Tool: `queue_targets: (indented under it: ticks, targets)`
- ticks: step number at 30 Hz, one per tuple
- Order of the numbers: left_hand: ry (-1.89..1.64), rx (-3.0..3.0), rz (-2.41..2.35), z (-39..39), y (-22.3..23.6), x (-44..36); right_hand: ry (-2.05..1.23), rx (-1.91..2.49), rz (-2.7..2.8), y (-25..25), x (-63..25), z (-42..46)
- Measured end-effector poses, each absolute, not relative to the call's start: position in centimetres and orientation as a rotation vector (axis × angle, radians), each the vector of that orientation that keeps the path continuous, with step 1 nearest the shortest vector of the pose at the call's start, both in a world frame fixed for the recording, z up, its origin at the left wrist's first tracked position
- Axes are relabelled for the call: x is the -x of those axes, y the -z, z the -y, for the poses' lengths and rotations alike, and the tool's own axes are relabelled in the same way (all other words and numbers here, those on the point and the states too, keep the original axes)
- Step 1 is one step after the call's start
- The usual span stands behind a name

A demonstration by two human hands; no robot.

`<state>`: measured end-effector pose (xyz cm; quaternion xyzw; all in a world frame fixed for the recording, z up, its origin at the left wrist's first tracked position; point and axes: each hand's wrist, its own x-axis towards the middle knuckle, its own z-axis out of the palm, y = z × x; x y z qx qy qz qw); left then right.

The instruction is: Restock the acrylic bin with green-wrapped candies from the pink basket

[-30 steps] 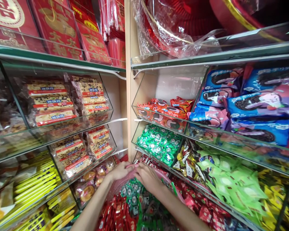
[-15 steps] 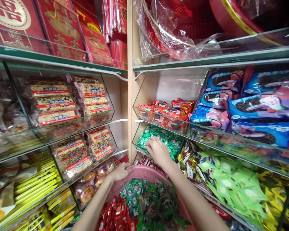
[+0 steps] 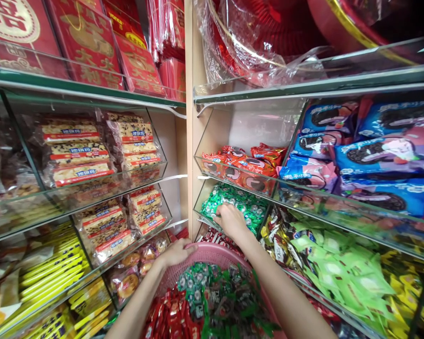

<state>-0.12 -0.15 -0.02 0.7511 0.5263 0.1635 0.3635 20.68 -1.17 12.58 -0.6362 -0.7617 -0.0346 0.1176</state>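
Observation:
My left hand (image 3: 179, 252) grips the far left rim of a pink plastic basket (image 3: 214, 248), thumb and fingers over its edge. Inside the basket lie small green-wrapped candies (image 3: 201, 278), larger dark candies in clear-and-green wrappers (image 3: 229, 296) and red-wrapped sticks (image 3: 173, 313). My right hand (image 3: 230, 220) is over the front of a glass-fronted bin of green-wrapped candies (image 3: 252, 207). Its fingers are curled closed, and whatever they hold is hidden from me.
Orange-red cookie packs (image 3: 247, 162) fill the bin above. Blue cookie packs (image 3: 378, 150) and light green packets (image 3: 339, 259) lie to the right. Wrapped sesame-dotted bars (image 3: 79, 150) stand at left. Glass shelf edges (image 3: 247, 96) and a wooden post (image 3: 190, 117) surround the hands.
My right hand's fingers have curled in more tightly at the green candy bin. The left hand and the basket have stayed where they were.

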Motion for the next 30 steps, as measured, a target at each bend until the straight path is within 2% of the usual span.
queue_targets:
  ticks: [19,30]
  targets:
    - [-0.423,-1.893,-1.350,0.6,-0.7,0.0,0.110,1.905,2.248,-12.5,-20.6,1.1]
    - [-0.433,-1.884,-1.345,0.6,-0.8,-0.1,0.254,1.818,2.063,-12.7,-20.4,2.0]
